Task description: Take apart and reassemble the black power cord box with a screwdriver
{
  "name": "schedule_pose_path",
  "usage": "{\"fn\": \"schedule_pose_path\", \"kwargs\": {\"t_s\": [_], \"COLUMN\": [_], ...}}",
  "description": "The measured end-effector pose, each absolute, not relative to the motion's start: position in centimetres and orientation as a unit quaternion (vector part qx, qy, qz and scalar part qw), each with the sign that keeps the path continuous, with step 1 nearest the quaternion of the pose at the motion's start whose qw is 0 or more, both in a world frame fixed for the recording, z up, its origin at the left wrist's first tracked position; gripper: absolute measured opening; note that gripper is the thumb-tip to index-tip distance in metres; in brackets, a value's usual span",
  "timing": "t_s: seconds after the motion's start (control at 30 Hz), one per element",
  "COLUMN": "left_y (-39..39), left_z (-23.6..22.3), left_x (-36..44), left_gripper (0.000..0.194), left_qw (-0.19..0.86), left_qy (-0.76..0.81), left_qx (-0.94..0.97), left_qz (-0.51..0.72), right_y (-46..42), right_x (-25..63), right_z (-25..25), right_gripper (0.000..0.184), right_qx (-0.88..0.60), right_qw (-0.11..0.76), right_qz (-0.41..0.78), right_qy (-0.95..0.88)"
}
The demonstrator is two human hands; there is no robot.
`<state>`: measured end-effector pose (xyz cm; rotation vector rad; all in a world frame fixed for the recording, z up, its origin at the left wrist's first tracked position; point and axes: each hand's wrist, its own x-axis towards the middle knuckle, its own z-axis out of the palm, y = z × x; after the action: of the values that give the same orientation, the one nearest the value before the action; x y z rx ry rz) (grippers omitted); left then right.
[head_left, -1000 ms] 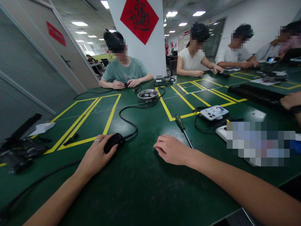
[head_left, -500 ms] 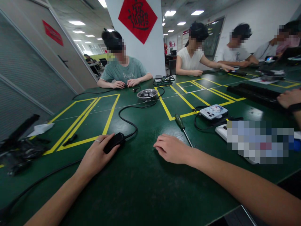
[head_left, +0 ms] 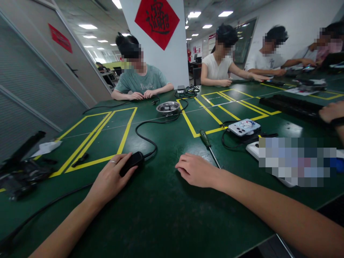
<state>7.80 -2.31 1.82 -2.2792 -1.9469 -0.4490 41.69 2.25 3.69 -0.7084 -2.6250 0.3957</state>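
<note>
On the left, my left hand, with a ring on one finger, is closed around a black power adapter. A black cord leaves the adapter's far end and winds towards a metal bowl of small parts. Another black cable passes under my left wrist from the lower left. My right hand rests on the green table, its fingers curled in and nothing visible in them. Just beyond it lies a screwdriver with a green handle, its shaft tip hidden behind my forearm.
Yellow tape lines mark the table. To the right are a phone on a dark block and a white, blurred-out item. Black gear lies at the left edge. Several people sit across and to the right.
The adapter has shifted very slightly in my left hand. My right hand has not moved. Across the table, a person's hands have come closer together; another person's arm now reaches out to the right.
</note>
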Motion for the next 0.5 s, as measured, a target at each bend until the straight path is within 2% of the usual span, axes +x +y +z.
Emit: {"fn": "schedule_pose_path", "kwargs": {"t_s": [0.2,0.37,0.4,0.5], "left_y": [-3.5,-4.9,-5.2,-5.7], "left_z": [2.7,3.1,3.1,3.1], "left_x": [10.2,13.6,14.2,15.2], "left_gripper": [0.059,0.061,0.062,0.063], "left_qw": [0.043,0.031,0.026,0.010], "left_qy": [-0.600,-0.511,-0.496,-0.476], "left_qx": [-0.782,-0.843,-0.852,-0.867], "left_qz": [-0.164,-0.167,-0.163,-0.150], "right_y": [2.0,1.6,1.5,1.3], "right_x": [41.8,41.6,41.4,41.1], "right_z": [4.1,3.9,3.8,3.6], "right_gripper": [0.040,0.078,0.075,0.051], "right_qx": [-0.268,-0.261,-0.252,-0.235], "right_qw": [0.200,0.226,0.230,0.231], "right_qz": [0.150,0.230,0.250,0.280], "right_qy": [-0.930,-0.910,-0.906,-0.902]}}
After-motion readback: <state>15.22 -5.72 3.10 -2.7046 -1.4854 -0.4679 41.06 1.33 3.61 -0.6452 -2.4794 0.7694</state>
